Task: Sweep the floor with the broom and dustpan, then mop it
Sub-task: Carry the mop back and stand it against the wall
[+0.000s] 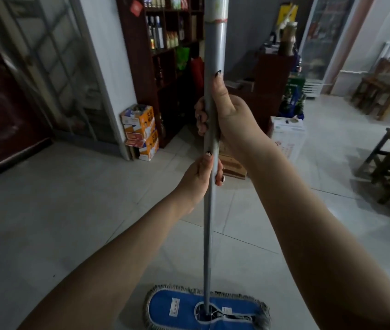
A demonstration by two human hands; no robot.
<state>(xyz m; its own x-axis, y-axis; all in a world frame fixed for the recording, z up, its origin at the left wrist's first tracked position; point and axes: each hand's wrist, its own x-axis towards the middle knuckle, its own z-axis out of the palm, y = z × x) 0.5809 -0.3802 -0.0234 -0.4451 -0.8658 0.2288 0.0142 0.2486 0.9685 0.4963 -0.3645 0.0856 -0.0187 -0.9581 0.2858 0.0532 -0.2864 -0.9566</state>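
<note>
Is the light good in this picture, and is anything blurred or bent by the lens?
Head view: the light is dim, brightest on the floor tiles at far right; the glass door at left is smeared by blur; the wide lens bends the frame edges; the mop handle, left hand, right hand and mop head look fairly sharp.

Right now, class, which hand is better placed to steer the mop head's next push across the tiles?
Left, probably. The left hand grips the mop handle lower, nearer the blue mop head lying flat on the floor, so it guides direction; the right hand grips higher, better for steadying.
</note>
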